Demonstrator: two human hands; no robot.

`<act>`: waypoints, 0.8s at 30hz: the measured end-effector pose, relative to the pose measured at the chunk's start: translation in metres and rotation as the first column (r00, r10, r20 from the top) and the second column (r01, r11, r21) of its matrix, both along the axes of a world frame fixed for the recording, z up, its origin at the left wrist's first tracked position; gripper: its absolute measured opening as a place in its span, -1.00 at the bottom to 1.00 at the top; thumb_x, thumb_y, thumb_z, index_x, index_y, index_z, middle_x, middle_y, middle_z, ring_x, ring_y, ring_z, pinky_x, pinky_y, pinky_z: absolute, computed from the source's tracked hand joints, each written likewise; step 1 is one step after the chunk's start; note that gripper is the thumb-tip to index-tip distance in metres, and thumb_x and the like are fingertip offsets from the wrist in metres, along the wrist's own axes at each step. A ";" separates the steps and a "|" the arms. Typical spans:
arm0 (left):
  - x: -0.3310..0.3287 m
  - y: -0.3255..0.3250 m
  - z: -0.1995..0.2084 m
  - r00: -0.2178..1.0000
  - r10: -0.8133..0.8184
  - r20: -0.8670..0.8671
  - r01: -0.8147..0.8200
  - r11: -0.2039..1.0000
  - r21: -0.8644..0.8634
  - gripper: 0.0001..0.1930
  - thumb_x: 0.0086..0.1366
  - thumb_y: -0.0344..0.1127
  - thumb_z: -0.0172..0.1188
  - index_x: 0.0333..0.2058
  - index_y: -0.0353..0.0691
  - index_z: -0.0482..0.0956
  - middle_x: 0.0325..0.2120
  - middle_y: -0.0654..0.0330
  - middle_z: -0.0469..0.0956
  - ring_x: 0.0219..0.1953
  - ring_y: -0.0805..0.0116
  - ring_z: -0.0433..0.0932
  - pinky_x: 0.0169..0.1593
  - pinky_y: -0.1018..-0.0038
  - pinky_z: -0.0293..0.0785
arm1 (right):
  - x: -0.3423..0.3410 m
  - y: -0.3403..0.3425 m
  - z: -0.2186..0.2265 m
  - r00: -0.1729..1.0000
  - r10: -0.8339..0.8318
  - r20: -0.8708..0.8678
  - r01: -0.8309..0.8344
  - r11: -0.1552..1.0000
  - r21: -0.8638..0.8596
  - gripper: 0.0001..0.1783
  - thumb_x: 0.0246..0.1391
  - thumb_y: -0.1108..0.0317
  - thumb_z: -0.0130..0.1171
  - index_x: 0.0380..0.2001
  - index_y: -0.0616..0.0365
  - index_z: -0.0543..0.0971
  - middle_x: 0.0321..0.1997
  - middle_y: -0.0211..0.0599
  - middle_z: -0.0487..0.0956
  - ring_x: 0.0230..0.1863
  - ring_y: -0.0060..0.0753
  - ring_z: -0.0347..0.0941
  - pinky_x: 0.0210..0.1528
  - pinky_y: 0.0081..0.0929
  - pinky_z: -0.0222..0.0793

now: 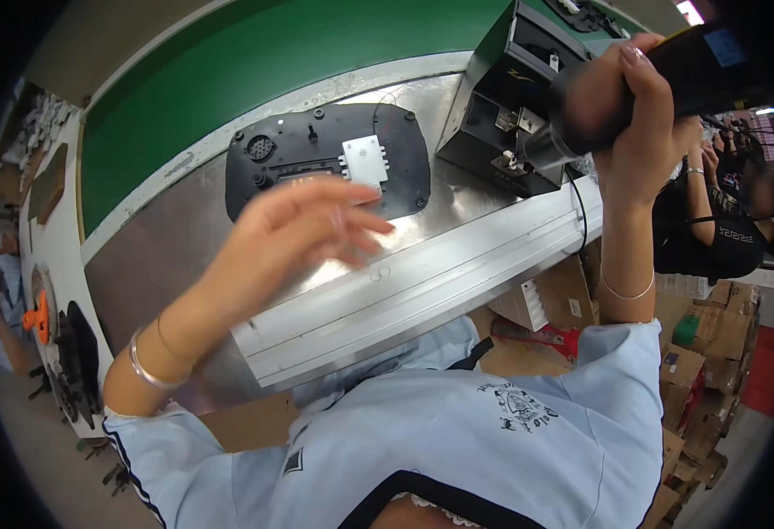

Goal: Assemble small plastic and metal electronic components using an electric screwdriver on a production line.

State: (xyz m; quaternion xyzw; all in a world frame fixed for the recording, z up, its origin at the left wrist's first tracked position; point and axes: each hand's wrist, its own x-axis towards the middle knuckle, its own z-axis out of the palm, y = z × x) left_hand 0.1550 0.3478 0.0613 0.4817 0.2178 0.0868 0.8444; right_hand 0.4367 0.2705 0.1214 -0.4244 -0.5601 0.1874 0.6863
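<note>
Black handheld power tool [713, 72] fills my right hand [647, 119], raised by the metal tabletop's [153, 242] right end; my left hand [286, 234], blurred, fingers loosely spread, hovers by the black panel [330, 145] near the far edge.

I see matt black plastic panel [327, 145]; on it, a smooth silvery metal plate [365, 160]; under the panel, glossy sheet-metal benchtop [468, 196]; on the panel's near side, satin metal rail [440, 275].
</note>
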 end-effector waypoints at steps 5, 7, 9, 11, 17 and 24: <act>0.016 0.058 -0.035 0.997 -0.041 0.064 -0.066 -0.051 0.996 -0.66 0.02 -0.21 0.31 -0.18 -0.12 0.59 -0.11 0.17 0.52 -0.05 0.11 0.45 0.06 0.27 0.32 | -0.020 -0.001 0.002 1.000 0.019 -0.004 -0.019 0.999 0.040 -0.88 0.10 0.47 -0.11 -0.31 0.31 0.33 -0.69 -0.34 0.29 -0.74 -0.51 0.23 -0.61 -0.53 0.26; 0.020 0.058 -0.044 0.997 -0.070 0.035 -0.046 -0.151 0.987 -0.66 0.00 -0.18 0.33 -0.21 -0.08 0.60 -0.08 0.22 0.50 -0.09 0.12 0.46 0.03 0.31 0.34 | -0.030 0.003 0.001 0.997 0.069 -0.027 -0.068 0.996 0.058 -0.87 0.09 0.48 -0.11 -0.30 0.32 0.34 -0.69 -0.34 0.30 -0.75 -0.52 0.23 -0.63 -0.54 0.26; 0.024 0.059 -0.048 0.999 -0.034 0.022 -0.026 -0.133 0.991 -0.66 -0.02 -0.18 0.34 -0.22 -0.08 0.60 -0.09 0.22 0.51 -0.10 0.14 0.47 0.01 0.32 0.34 | -0.042 0.007 0.000 0.999 0.029 -0.021 -0.028 0.999 0.046 -0.86 0.09 0.48 -0.11 -0.29 0.31 0.34 -0.70 -0.34 0.30 -0.77 -0.51 0.22 -0.64 -0.53 0.25; 0.026 0.060 -0.052 1.000 0.002 0.005 -0.005 -0.111 0.994 -0.66 -0.03 -0.18 0.34 -0.23 -0.08 0.60 -0.10 0.23 0.52 -0.11 0.17 0.47 0.00 0.34 0.35 | -0.047 0.010 -0.003 0.999 0.033 -0.018 -0.032 0.999 0.042 -0.85 0.08 0.47 -0.10 -0.28 0.32 0.35 -0.71 -0.34 0.30 -0.77 -0.51 0.22 -0.65 -0.53 0.25; 0.029 0.065 -0.053 0.999 0.020 0.038 -0.035 -0.134 0.990 -0.68 -0.05 -0.19 0.34 -0.27 -0.08 0.59 -0.14 0.26 0.55 -0.13 0.25 0.47 -0.02 0.35 0.35 | -0.052 0.019 -0.011 0.996 0.059 -0.067 -0.057 0.998 0.018 -0.85 0.09 0.47 -0.07 -0.29 0.32 0.37 -0.72 -0.33 0.30 -0.78 -0.52 0.23 -0.66 -0.52 0.25; 0.033 0.067 -0.055 0.996 -0.086 0.030 -0.043 -0.149 0.988 -0.69 -0.05 -0.18 0.35 -0.29 -0.09 0.60 -0.22 0.26 0.53 -0.15 0.23 0.46 0.00 0.33 0.32 | -0.076 0.028 -0.008 0.984 0.003 -0.177 -0.002 1.000 0.005 -0.83 0.07 0.47 -0.03 -0.27 0.30 0.32 -0.73 -0.33 0.30 -0.79 -0.51 0.22 -0.70 -0.53 0.24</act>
